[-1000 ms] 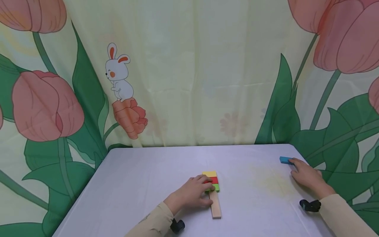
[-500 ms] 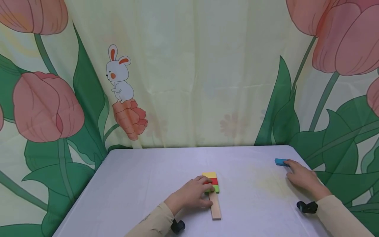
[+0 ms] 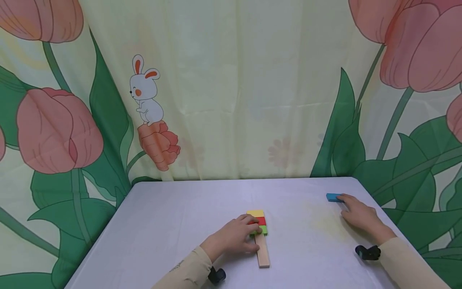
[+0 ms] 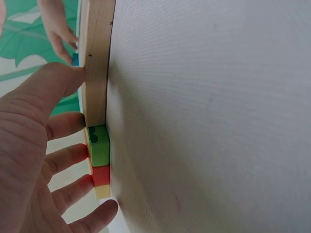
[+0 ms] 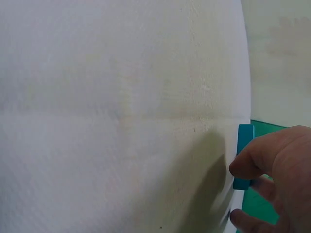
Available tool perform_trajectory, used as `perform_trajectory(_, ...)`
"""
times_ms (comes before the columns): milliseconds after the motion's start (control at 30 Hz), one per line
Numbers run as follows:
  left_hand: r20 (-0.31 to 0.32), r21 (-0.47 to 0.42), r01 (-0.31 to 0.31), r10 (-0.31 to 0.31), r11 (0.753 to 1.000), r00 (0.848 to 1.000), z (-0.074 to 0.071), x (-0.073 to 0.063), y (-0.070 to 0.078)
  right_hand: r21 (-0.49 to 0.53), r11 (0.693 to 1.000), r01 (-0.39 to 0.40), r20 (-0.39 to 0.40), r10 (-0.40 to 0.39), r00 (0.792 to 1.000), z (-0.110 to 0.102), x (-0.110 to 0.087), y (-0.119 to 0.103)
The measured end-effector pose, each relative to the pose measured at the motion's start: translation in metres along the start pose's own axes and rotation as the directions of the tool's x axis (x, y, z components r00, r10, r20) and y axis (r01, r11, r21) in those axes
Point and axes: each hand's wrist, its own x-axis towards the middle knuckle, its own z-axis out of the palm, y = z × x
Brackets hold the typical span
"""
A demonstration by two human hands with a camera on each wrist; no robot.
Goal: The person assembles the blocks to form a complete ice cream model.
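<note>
My left hand (image 3: 234, 236) rests on a row of blocks with spread, fairly straight fingers. Its thumb touches a plain wooden strip (image 3: 263, 255), and other fingertips touch the green block (image 4: 99, 150) and the red block (image 4: 101, 175). Beyond these lies a yellow block (image 3: 255, 213), in line with the red and green ones. The strip runs from the green block toward the person. At the right, my right hand (image 3: 362, 212) pinches a blue block (image 3: 333, 197) between thumb and fingers. In the right wrist view the thumb covers part of the blue block (image 5: 245, 138).
A white cloth covers the table (image 3: 180, 224). Behind it hangs a curtain (image 3: 234, 100) printed with tulips and a rabbit. Black wrist cameras stick out under each sleeve (image 3: 404, 257).
My right hand has moved left along the far right of the table, with the blue block in its fingers. The left hand and its row of blocks have stayed put.
</note>
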Motion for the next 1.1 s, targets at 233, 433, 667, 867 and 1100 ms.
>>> perform_trajectory(233,0.007,-0.008,0.008,-0.008,1.000,1.000,0.000,0.001,0.001,-0.011,1.000,0.026,-0.016,-0.026,1.000,0.004,0.001,-0.012)
perform_trajectory(433,0.009,-0.010,0.006,-0.006,1.000,1.000,0.000,0.002,0.001,-0.021,0.999,0.033,-0.032,-0.034,0.999,0.005,0.002,-0.020)
perform_trajectory(667,0.021,-0.028,0.020,-0.020,0.999,1.000,0.002,0.002,0.003,-0.026,0.998,0.052,-0.035,-0.053,0.998,0.010,0.003,-0.028)
perform_trajectory(867,0.019,-0.024,0.022,-0.021,0.999,1.000,0.003,0.002,0.003,-0.027,0.997,0.074,-0.048,-0.075,0.996,0.011,0.003,-0.040)
perform_trajectory(1100,0.003,-0.009,0.012,-0.012,1.000,1.000,0.001,0.000,0.004,-0.025,0.994,0.109,-0.070,-0.110,0.991,0.019,0.005,-0.056)
